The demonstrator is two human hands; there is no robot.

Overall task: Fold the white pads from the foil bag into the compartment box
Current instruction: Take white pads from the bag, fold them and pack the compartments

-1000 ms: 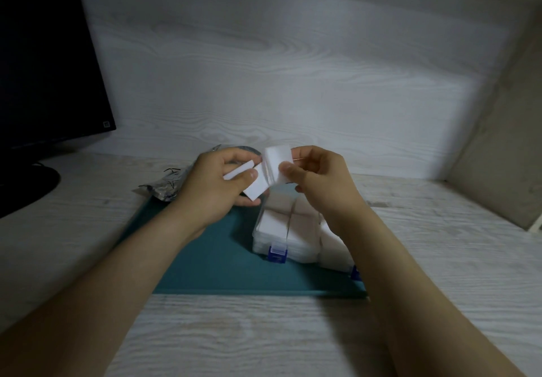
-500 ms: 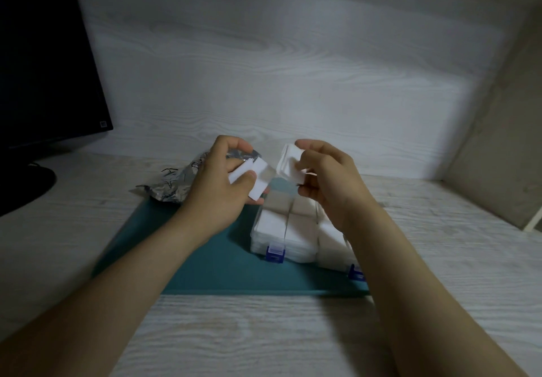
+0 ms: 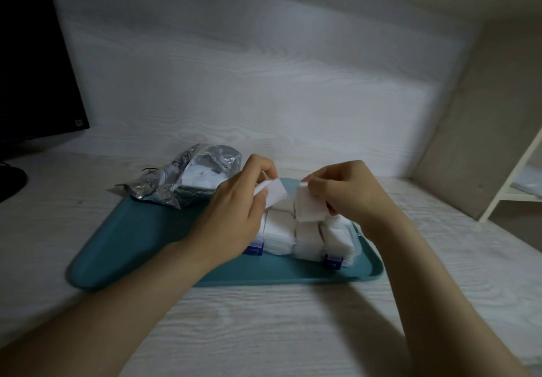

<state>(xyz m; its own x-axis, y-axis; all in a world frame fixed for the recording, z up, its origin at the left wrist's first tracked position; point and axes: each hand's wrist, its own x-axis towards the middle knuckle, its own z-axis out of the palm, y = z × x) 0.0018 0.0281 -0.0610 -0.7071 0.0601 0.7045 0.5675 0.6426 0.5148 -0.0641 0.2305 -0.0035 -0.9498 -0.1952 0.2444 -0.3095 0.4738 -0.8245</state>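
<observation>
A clear compartment box (image 3: 353,238) with blue latches sits on a teal tray (image 3: 140,238), its compartments filled with white pads. My left hand (image 3: 234,215) pinches a white pad (image 3: 274,196) just above the box's far left part. My right hand (image 3: 349,194) grips a folded white pad (image 3: 308,206) and holds it low over the box's middle compartments. The crumpled foil bag (image 3: 181,181) lies open at the tray's far left corner, with more white pads showing inside.
A dark monitor (image 3: 35,62) and its stand are at the far left of the wooden desk. A white panel wall runs behind. A white shelf frame (image 3: 516,189) stands at the right edge, beside a beige side panel.
Both hands have dropped from above the box down to it. The two pads, held together a second ago, were pulled apart, and the right hand's pad now sits low over the box.
</observation>
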